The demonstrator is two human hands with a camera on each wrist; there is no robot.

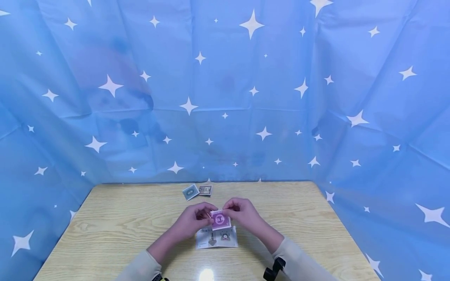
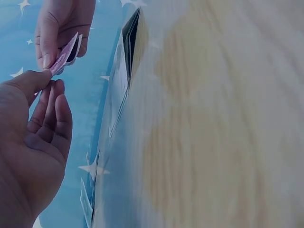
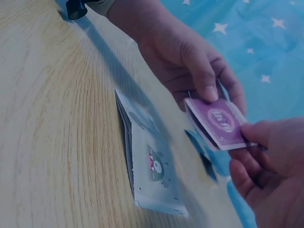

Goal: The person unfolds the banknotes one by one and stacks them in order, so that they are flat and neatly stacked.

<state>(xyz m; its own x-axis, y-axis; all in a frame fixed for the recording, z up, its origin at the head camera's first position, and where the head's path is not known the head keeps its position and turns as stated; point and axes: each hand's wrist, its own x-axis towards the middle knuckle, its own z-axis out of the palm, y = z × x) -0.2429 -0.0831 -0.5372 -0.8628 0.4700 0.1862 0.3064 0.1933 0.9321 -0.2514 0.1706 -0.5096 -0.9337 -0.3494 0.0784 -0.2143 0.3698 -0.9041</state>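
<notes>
Between both hands is a small purple folded leaflet point(image 1: 220, 220) with a round white emblem and pale edges. My left hand point(image 1: 194, 221) pinches its left side between thumb and fingers. At the opposite upper corner, my right hand point(image 1: 243, 214) pinches it the same way. From the right wrist, the folded leaflet point(image 3: 222, 122) shows a dark gap between its layers. Just below it on the table lies a white folded leaflet point(image 1: 218, 242) with small printed pictures. In the right wrist view, that white leaflet point(image 3: 154, 166) stands slightly raised along its fold, a cartoon figure on its face.
Toward the back of the wooden table point(image 1: 123, 226) lie a blue-grey folded leaflet point(image 1: 190, 192) and a brown one point(image 1: 205, 190), side by side. A blue cloth with white stars point(image 1: 225, 136) hangs behind the table and down both sides.
</notes>
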